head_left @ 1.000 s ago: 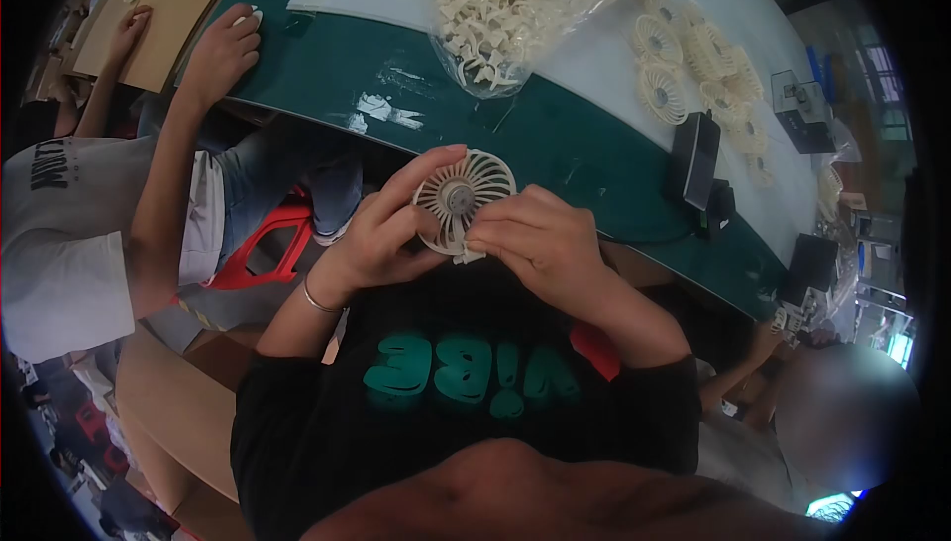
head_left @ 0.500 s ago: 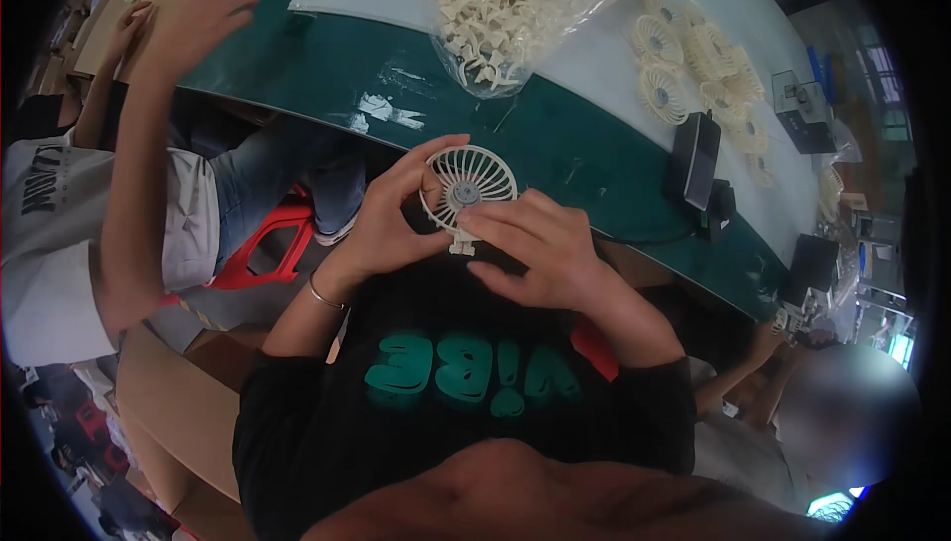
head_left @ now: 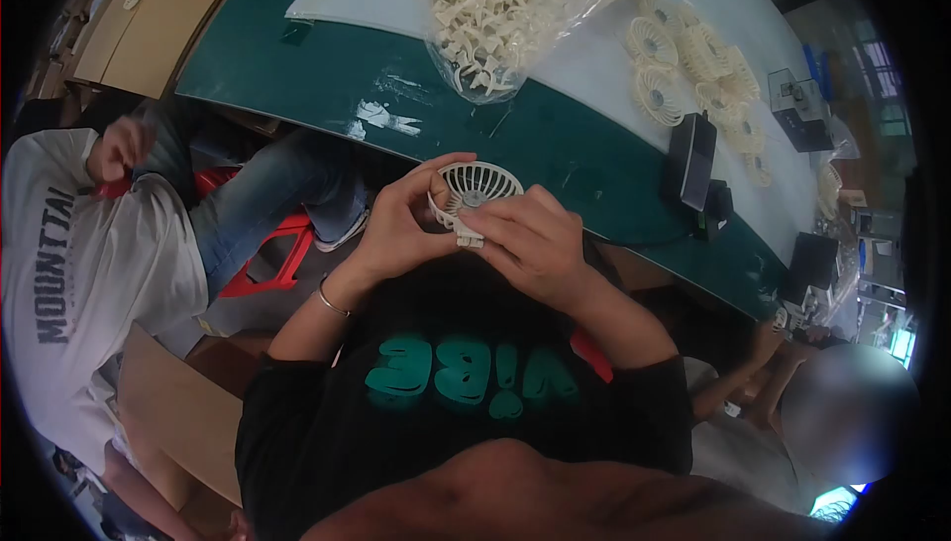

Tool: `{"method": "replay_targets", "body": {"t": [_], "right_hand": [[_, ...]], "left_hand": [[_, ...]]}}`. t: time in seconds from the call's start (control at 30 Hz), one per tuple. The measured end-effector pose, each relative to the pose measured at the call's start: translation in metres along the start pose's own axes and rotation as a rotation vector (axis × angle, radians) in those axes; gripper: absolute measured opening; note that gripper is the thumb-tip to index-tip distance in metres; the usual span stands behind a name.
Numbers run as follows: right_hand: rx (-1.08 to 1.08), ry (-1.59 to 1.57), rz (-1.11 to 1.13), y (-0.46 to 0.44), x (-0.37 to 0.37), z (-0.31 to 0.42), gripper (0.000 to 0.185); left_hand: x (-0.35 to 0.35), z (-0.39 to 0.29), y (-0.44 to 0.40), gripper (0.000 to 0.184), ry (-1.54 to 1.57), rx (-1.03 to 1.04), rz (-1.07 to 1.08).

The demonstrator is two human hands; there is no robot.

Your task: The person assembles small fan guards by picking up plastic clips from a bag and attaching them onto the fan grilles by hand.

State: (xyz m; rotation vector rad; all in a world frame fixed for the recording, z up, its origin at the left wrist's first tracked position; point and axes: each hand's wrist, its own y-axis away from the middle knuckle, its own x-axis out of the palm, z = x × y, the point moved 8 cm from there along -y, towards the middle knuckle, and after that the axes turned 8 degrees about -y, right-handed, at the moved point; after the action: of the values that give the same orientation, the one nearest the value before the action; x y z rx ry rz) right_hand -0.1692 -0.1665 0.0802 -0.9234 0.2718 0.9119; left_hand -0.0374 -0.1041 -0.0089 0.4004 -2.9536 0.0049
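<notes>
A cream plastic fan grille with radial slots is held in front of my chest, tilted so I look into its bowl. At its lower edge is a small hinge-like piece. My left hand grips the left rim, index finger on top and thumb near the hinge piece. My right hand is closed around the lower right side, fingertips over the grille's centre; its thumb is partly hidden. The grille's underside is out of sight.
On the green table lies a clear bag of small cream parts. Several fan grilles and a black box-shaped device are to the right. A co-worker is at left by a red stool; another person is at right.
The grille has tilted and dropped slightly, and my right thumb has closed in toward its hinge piece. At left, the co-worker's arm has pulled back from the cardboard and the body has turned.
</notes>
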Motion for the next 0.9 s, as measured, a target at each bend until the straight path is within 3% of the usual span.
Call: {"method": "replay_targets", "body": {"t": [0.2, 0.37, 0.6, 0.7, 0.83, 0.9], "right_hand": [[-0.126, -0.012, 0.069, -0.001, 0.001, 0.004, 0.033], [-0.320, 0.141, 0.034, 0.005, -0.001, 0.011, 0.029], [-0.294, 0.245, 0.054, 0.004, -0.001, 0.011, 0.032], [-0.272, 0.313, 0.074, -0.006, -0.006, 0.009, 0.035], [-0.003, 0.469, -0.052, -0.017, -0.052, -0.027, 0.038], [0.162, 0.681, -0.117, -0.008, -0.089, -0.066, 0.035]], "left_hand": [[0.000, 0.004, 0.001, 0.044, -0.041, 0.043, 0.033], [0.006, 0.001, -0.003, 0.042, 0.043, -0.051, 0.045], [0.004, 0.009, -0.006, 0.040, 0.042, -0.137, 0.121], [-0.015, -0.010, -0.014, 0.038, -0.136, -0.041, -0.019], [-0.094, -0.057, -0.044, 0.035, -0.673, 0.355, -0.369], [-0.160, -0.064, -0.070, 0.031, -0.988, 0.401, -0.552]]}}
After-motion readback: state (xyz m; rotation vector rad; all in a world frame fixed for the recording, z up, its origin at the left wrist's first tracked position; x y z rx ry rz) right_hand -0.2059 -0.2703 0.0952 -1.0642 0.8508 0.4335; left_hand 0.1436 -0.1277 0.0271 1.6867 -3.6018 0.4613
